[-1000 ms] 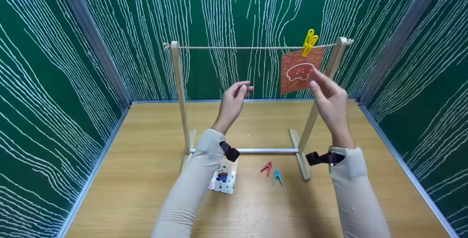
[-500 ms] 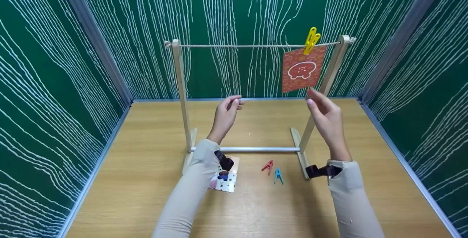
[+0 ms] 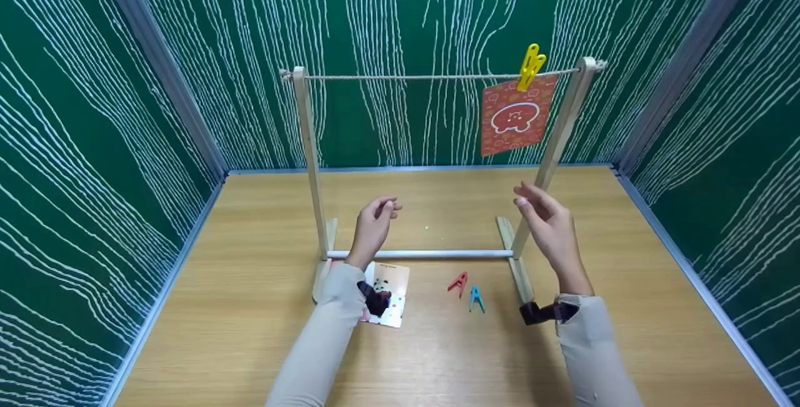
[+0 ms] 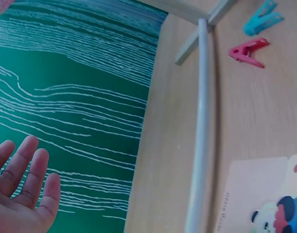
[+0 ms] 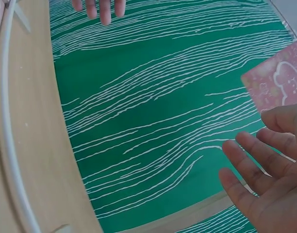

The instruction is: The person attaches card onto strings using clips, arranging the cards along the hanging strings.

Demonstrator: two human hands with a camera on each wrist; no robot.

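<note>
A red card (image 3: 516, 116) with a white-outlined bear hangs from the rope (image 3: 412, 77), held by a yellow clothespin (image 3: 530, 68) near the right post. Below the card, my right hand (image 3: 548, 219) is in the air, its fingers relaxed and holding nothing. My left hand (image 3: 373, 226) is over the bottom bar on the left, also without anything in it; its spread fingers (image 4: 37, 172) show in the left wrist view. Under my left forearm lies a pale card with a panda picture (image 3: 395, 288), partly covered by the sleeve and wrist camera. A red clothespin (image 3: 459, 283) and a blue clothespin (image 3: 477, 299) lie right of it.
The wooden stand has a left post (image 3: 310, 163), a right post (image 3: 565, 125) and a white bottom bar (image 3: 444, 254). Its feet rest on the wooden table (image 3: 237, 307). Green panels with white wavy lines (image 3: 400, 125) enclose the back and sides.
Both hands have come down and toward me. My right hand has let go of the hanging red card, which stays on the rope, and my left forearm now covers more of the panda card's middle.
</note>
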